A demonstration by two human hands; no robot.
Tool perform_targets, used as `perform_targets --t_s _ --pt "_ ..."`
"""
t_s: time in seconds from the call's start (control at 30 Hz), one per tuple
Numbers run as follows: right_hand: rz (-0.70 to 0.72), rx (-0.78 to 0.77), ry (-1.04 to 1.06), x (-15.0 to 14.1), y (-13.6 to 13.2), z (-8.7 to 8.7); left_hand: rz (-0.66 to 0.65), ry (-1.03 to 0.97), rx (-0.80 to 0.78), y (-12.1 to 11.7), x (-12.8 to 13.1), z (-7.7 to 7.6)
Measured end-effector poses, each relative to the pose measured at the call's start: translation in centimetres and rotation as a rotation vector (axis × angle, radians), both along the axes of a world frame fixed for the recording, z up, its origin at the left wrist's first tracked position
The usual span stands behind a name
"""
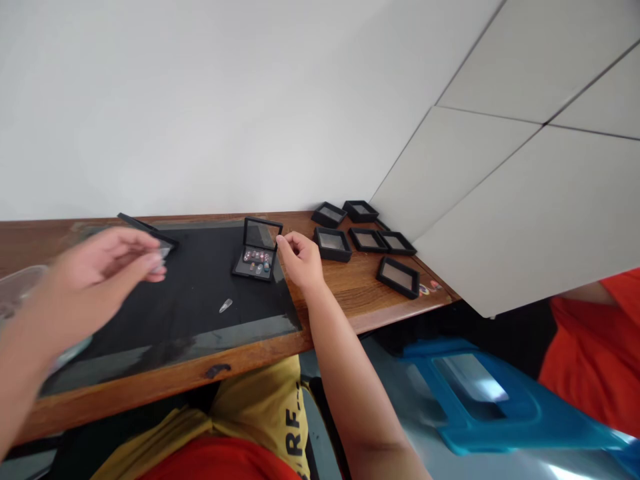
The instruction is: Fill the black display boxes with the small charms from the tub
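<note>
Many black boxes (333, 244) sit on the brown table (350, 290), at three o'clock from the open black case (245, 269). The case is on the dark mat (185, 293), with little shiny bits (259, 257) in it. The right hand (303, 259) is at its three o'clock, finger and thumb tips together by the lid; I can't tell if they pinch it. At nine o'clock, the blurry left hand (107, 277) pinches a small clear thing (163, 253). One clear piece (226, 305) lies at seven o'clock.
</note>
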State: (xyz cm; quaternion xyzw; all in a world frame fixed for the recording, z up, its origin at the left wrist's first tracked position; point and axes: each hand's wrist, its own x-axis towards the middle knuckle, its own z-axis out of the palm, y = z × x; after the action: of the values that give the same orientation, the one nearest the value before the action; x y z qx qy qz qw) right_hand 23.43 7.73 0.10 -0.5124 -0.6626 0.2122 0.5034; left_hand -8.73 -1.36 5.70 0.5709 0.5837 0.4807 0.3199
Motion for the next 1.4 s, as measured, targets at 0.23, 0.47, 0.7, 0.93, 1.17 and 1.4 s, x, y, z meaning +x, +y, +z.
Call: perform_targets --t_s 0.23,0.47,0.7,0.93,1.17,1.4 --pt "0.288 -0.071 -0.021 -1.0 -1.0 -0.1 -0.166 -0.416 -0.091 4.2 8.5 -1.6" --pt "0.459 -0.095 0.010 -1.7 -1.3 -0.4 -0.253 -0.496 -0.153 5.2 9.8 -4.9" --pt "0.514 -0.167 0.108 -2.2 -1.2 -0.6 -0.343 -0.507 -0.180 4.9 10.3 -6.2" --pt "0.543 -0.255 0.183 -2.5 -1.2 -0.2 -0.404 -0.544 -0.223 4.3 10.2 -5.8" --pt "0.606 -0.320 0.271 -2.4 -0.9 -0.4 -0.397 -0.541 -0.210 4.4 10.2 -5.6" --pt "0.614 -0.389 0.265 -2.7 -1.1 -0.2 -0.429 -0.560 -0.219 4.3 10.2 -5.7"
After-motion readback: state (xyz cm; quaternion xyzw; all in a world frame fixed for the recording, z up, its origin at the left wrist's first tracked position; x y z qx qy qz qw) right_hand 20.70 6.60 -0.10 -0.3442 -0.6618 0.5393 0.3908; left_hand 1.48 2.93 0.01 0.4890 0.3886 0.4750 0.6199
